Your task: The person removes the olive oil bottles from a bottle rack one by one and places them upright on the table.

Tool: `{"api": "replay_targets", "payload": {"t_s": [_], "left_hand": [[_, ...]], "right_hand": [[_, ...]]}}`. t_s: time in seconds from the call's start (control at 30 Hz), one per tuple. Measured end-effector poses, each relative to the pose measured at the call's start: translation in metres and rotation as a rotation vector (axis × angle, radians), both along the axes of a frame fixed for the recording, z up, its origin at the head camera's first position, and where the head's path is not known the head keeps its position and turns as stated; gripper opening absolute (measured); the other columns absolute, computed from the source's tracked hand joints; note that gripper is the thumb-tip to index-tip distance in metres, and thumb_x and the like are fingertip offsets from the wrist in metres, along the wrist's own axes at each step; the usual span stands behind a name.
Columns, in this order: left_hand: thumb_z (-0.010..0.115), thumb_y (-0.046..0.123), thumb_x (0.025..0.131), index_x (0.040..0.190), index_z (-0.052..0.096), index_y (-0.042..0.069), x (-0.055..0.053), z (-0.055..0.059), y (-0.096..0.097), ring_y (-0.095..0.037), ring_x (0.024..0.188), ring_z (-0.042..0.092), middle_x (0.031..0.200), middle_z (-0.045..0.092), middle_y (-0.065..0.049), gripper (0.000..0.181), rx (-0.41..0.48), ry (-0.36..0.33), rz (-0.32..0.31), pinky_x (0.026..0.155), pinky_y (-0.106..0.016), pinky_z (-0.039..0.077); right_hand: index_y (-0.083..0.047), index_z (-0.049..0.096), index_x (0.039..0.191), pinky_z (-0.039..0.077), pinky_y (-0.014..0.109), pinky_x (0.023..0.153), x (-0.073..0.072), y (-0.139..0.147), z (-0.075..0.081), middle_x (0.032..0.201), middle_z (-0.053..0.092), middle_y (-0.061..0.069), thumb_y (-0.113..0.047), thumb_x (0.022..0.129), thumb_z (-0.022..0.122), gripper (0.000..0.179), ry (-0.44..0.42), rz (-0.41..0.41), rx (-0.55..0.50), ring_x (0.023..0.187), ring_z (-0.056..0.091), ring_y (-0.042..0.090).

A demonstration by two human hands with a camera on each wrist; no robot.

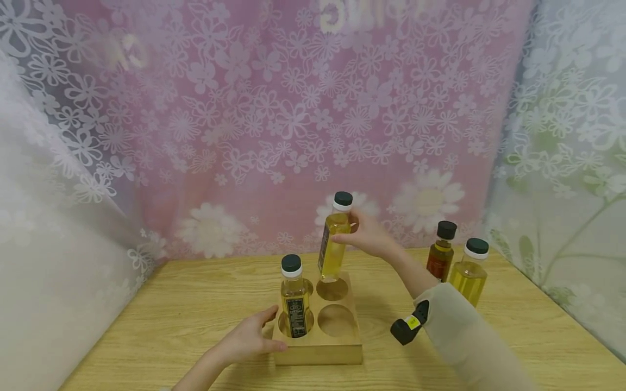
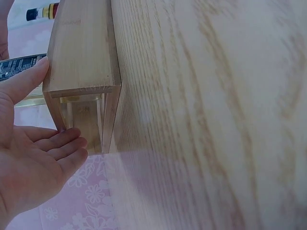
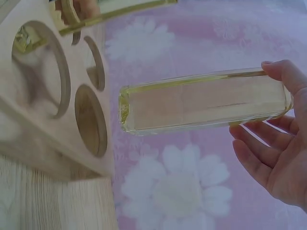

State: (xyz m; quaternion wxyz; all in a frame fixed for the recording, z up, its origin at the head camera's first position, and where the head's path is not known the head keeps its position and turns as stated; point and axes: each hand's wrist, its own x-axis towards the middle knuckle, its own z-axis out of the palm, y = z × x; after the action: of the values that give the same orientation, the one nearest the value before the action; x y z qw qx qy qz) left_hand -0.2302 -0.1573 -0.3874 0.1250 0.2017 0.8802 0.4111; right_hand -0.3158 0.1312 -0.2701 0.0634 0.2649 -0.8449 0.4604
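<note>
My right hand [image 1: 369, 236] holds a clear bottle of yellow oil [image 1: 335, 244] with a dark green cap, slightly tilted. Its base is above the back right hole of a wooden bottle rack [image 1: 320, 355]; the right wrist view shows a gap between the bottle [image 3: 192, 103] and the rack [image 3: 72, 72]. Another oil bottle [image 1: 296, 309] with a black label stands upright in the front left hole. My left hand [image 1: 246, 336] touches the rack's left side, fingers fairly straight against its end and thumb at the top edge, as the left wrist view shows.
At the right of the wooden table [image 1: 195, 304] stand a dark amber bottle [image 1: 439, 260] with a red label and a yellow oil bottle [image 1: 468, 279], partly behind my right sleeve [image 1: 469, 336]. A pink flowered curtain [image 1: 274, 136] hangs behind the table.
</note>
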Motion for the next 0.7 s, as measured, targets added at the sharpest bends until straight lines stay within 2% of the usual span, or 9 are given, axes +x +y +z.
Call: {"api": "replay_targets", "payload": {"t_s": [0.07, 0.23, 0.33, 0.5, 0.7], "left_hand": [[0.076, 0.035, 0.077, 0.14, 0.028, -0.011, 0.0, 0.0, 0.0, -0.047, 0.125, 0.035, 0.14, 0.034, -0.03, 0.092, 0.004, 0.001, -0.001, 0.096, -0.06, 0.032], [0.076, 0.035, 0.077, 0.14, 0.027, -0.012, 0.001, 0.0, -0.001, -0.047, 0.125, 0.035, 0.139, 0.034, -0.031, 0.092, 0.017, 0.002, -0.006, 0.096, -0.06, 0.031], [0.076, 0.035, 0.077, 0.14, 0.028, -0.011, 0.002, 0.0, 0.0, -0.047, 0.125, 0.035, 0.139, 0.035, -0.031, 0.092, 0.012, 0.008, -0.003, 0.096, -0.061, 0.031], [0.076, 0.036, 0.076, 0.14, 0.029, -0.01, 0.003, 0.002, 0.0, -0.047, 0.124, 0.037, 0.138, 0.037, -0.03, 0.092, -0.006, 0.024, 0.009, 0.095, -0.062, 0.031], [0.076, 0.035, 0.076, 0.14, 0.028, -0.01, 0.002, 0.002, 0.0, -0.047, 0.124, 0.036, 0.138, 0.036, -0.03, 0.092, 0.0, 0.005, 0.009, 0.096, -0.061, 0.032]], "right_hand": [[-0.006, 0.047, 0.128, 0.051, 0.041, 0.077, 0.0, 0.01, -0.001, 0.115, 0.055, 0.013, -0.023, 0.082, 0.071, 0.054, -0.011, -0.006, -0.001, 0.099, 0.056, 0.03], [-0.004, 0.05, 0.124, 0.05, 0.038, 0.074, 0.002, 0.035, -0.006, 0.112, 0.057, 0.013, -0.03, 0.081, 0.072, 0.055, -0.019, -0.106, 0.075, 0.097, 0.056, 0.029], [-0.004, 0.05, 0.124, 0.049, 0.039, 0.075, 0.003, 0.05, -0.011, 0.112, 0.056, 0.013, -0.034, 0.081, 0.072, 0.057, -0.021, -0.137, 0.109, 0.097, 0.055, 0.029], [-0.002, 0.049, 0.123, 0.048, 0.041, 0.075, 0.002, 0.072, -0.024, 0.111, 0.054, 0.014, -0.037, 0.081, 0.071, 0.058, 0.006, -0.16, 0.158, 0.097, 0.053, 0.03], [-0.001, 0.051, 0.118, 0.05, 0.044, 0.074, 0.003, 0.086, -0.044, 0.109, 0.054, 0.017, -0.039, 0.08, 0.071, 0.057, 0.045, -0.213, 0.235, 0.099, 0.054, 0.035]]}}
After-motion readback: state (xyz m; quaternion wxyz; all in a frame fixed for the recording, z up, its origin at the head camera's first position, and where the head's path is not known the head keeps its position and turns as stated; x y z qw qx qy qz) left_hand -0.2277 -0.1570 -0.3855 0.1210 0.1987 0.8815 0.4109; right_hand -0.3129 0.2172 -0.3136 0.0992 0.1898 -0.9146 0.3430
